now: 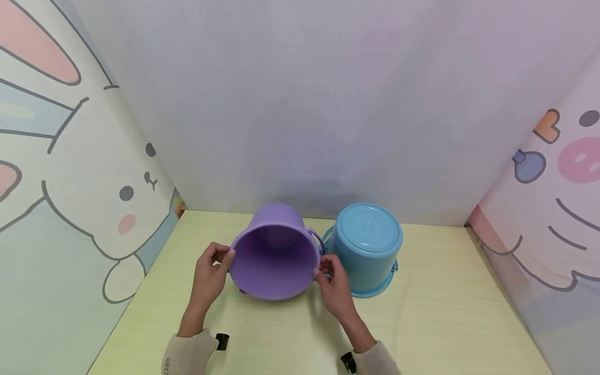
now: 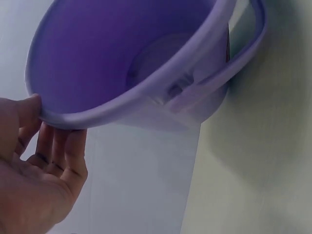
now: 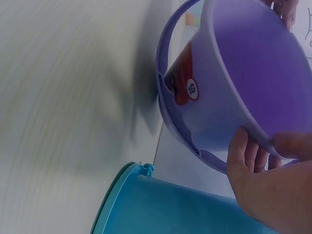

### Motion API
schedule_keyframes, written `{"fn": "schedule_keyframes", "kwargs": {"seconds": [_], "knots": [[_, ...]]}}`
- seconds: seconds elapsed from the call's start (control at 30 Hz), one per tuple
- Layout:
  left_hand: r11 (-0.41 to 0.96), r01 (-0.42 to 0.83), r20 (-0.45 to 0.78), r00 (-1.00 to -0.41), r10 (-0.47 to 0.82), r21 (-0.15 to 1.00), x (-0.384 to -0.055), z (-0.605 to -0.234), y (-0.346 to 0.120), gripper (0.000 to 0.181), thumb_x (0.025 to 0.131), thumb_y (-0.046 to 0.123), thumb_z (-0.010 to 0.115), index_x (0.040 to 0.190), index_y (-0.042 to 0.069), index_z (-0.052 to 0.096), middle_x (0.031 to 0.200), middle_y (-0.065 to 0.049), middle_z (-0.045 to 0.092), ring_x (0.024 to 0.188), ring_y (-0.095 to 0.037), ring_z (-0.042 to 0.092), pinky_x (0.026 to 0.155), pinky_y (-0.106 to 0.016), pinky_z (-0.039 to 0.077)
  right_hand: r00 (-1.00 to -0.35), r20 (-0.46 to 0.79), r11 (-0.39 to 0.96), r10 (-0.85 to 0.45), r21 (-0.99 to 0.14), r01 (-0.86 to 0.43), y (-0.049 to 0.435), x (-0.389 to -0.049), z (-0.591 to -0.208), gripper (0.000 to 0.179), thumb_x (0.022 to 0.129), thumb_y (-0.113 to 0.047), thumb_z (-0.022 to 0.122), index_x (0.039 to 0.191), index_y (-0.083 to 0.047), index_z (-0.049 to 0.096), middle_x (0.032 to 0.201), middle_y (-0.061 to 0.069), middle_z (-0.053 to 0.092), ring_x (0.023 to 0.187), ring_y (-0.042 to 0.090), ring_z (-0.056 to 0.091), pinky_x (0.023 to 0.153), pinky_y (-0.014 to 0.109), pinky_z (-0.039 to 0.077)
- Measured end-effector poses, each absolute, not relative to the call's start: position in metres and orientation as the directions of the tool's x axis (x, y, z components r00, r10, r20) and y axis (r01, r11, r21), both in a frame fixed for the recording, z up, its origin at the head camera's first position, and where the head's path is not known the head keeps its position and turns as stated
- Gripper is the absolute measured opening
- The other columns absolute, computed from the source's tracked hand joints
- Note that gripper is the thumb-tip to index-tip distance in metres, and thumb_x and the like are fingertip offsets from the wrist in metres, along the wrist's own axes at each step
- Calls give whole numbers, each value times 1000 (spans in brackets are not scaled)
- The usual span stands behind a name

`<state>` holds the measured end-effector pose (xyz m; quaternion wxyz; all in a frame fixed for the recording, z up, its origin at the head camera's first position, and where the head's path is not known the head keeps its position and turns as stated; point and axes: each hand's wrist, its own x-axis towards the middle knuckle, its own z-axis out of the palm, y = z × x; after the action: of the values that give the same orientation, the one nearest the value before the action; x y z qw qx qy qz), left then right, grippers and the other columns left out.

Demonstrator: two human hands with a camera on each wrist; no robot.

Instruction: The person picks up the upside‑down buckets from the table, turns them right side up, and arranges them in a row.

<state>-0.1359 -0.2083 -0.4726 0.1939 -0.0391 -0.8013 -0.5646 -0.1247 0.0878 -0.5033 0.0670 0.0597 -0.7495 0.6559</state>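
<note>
A purple bucket (image 1: 274,265) is tipped so its mouth faces me, held by both hands at opposite sides of the rim. My left hand (image 1: 211,273) pinches the rim on the left, thumb inside and fingers underneath, as the left wrist view shows. On the right, my right hand (image 1: 335,286) pinches the rim between thumb and fingers. The bucket's handle (image 3: 168,105) hangs loose along its side, near a red label (image 3: 185,80). Just right of the purple bucket, a blue bucket (image 1: 370,234) stands upside down on the table, close to my right hand.
The pale wooden table (image 1: 450,312) runs back to a plain light wall (image 1: 300,104). Side panels carry a cartoon rabbit (image 1: 103,182) on the left and a pig (image 1: 553,208) on the right.
</note>
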Motion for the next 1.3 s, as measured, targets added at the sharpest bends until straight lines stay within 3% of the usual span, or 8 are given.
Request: {"fn": "schedule_keyframes", "kwargs": {"seconds": [0.33, 0.67, 1.13, 1.3], "knots": [[286, 194, 257, -945, -202, 938, -134, -463, -204, 10, 105, 1, 63, 106, -9, 62, 87, -9, 60, 72, -6, 58, 60, -23, 60, -979, 203, 108, -13, -973, -204, 87, -125, -499, 19, 103, 5, 61, 121, 5, 55, 108, 19, 58, 90, 20, 60, 72, 26, 58], [211, 120, 169, -958, -233, 970, -134, -460, -203, 15, 106, 2, 62, 111, -11, 58, 89, -4, 59, 70, -6, 61, 58, -25, 59, -980, 194, 77, -48, -977, -197, 85, -129, -492, 24, 103, 7, 60, 126, 6, 52, 109, 20, 58, 88, 19, 62, 77, 35, 64], [150, 82, 115, -968, -224, 985, -135, -458, -202, 16, 108, 0, 56, 121, -8, 55, 88, -5, 53, 68, -7, 63, 57, -22, 56, -967, 249, 56, -60, -966, -253, 85, -141, -479, 26, 105, 7, 55, 131, 9, 50, 108, 24, 58, 85, 18, 62, 74, 49, 64], [118, 78, 102, -972, -213, 990, -136, -456, -199, 15, 108, 0, 55, 121, -8, 53, 88, -6, 52, 66, -7, 63, 56, -21, 56, -968, 240, 51, -72, -968, -244, 87, -143, -475, 32, 104, 10, 54, 135, 11, 47, 107, 25, 56, 85, 16, 60, 73, 46, 64]]}}
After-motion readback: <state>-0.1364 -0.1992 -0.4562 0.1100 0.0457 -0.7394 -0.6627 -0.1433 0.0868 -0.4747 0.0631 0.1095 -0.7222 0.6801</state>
